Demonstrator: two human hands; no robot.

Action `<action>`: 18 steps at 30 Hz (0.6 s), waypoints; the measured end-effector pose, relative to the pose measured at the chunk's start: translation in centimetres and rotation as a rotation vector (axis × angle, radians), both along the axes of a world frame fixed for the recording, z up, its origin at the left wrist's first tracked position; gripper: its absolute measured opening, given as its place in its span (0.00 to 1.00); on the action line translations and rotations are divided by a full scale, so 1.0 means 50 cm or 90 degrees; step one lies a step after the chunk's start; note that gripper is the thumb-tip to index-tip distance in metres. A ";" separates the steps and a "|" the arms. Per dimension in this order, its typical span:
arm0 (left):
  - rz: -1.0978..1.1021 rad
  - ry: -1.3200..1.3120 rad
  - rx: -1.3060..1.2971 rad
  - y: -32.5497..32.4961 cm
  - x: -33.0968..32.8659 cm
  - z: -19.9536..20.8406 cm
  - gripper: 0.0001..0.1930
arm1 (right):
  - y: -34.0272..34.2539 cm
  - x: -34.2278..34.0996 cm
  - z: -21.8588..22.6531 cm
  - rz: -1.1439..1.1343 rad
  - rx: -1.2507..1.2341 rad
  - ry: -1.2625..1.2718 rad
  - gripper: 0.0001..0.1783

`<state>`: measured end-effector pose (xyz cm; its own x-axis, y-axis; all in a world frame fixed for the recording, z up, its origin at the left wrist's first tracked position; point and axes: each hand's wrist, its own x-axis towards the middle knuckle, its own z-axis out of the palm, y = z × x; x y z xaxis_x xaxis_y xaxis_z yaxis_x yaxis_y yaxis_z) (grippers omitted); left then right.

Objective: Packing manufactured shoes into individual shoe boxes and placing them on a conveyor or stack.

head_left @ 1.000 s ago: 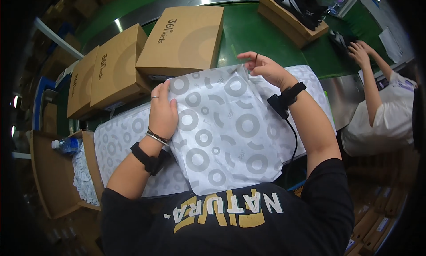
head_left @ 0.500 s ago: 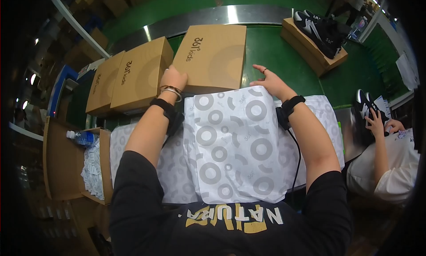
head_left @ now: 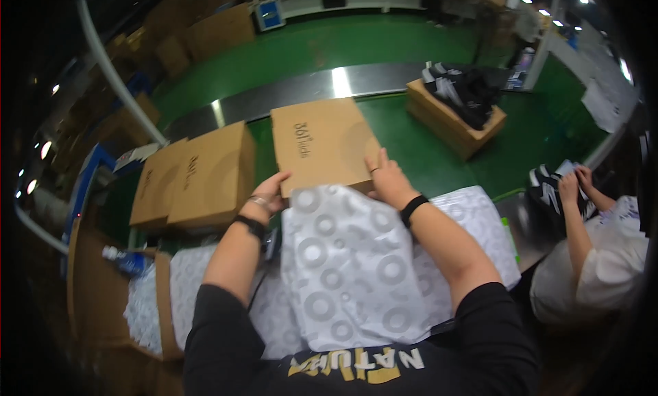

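A brown cardboard shoebox point(head_left: 322, 142) with its lid on lies in front of me on the green belt. My left hand point(head_left: 271, 192) grips its near left corner, thumb along the edge. My right hand point(head_left: 391, 180) is wrapped round its near right corner, with fingers on the lid. White wrapping paper point(head_left: 343, 266) with grey rings lies between my forearms, its far edge against the box's near side. More patterned paper point(head_left: 476, 221) is spread beneath it and to both sides.
Two more closed shoeboxes point(head_left: 216, 170) stand at left. A brown box with black sneakers point(head_left: 466, 98) on top sits far right. An open carton point(head_left: 163, 303) holds small white packets and a bottle point(head_left: 125, 259). At right, a co-worker's hands point(head_left: 572, 183) handle black shoes.
My right hand has come onto the shoebox's right corner, and my left has shifted to its near left corner. The box now stands apart from the two on the left. My view has tilted up.
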<state>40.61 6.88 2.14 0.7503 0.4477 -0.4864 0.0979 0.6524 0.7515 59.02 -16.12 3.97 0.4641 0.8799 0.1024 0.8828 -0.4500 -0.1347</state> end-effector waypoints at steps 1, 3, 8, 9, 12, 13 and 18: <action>-0.036 0.050 -0.001 0.012 -0.017 0.020 0.17 | -0.002 0.000 0.000 -0.025 0.048 0.020 0.53; -0.168 -0.076 0.083 -0.011 -0.057 0.094 0.25 | -0.018 0.014 -0.014 -0.015 0.206 0.058 0.58; -0.273 -0.030 0.279 -0.003 -0.059 0.052 0.28 | -0.057 0.050 -0.047 -0.322 0.596 0.398 0.39; -0.269 0.023 0.402 0.030 -0.075 -0.008 0.27 | -0.045 0.044 -0.050 -0.398 0.651 0.626 0.35; -0.236 0.096 0.638 0.031 -0.077 -0.046 0.24 | -0.082 0.061 -0.076 -0.402 0.644 1.030 0.32; -0.235 0.091 0.647 0.035 -0.089 -0.049 0.24 | -0.098 0.058 -0.074 -0.357 0.553 0.966 0.32; -0.012 0.059 0.585 -0.133 -0.172 0.045 0.32 | -0.274 -0.046 -0.029 -0.173 0.279 0.906 0.39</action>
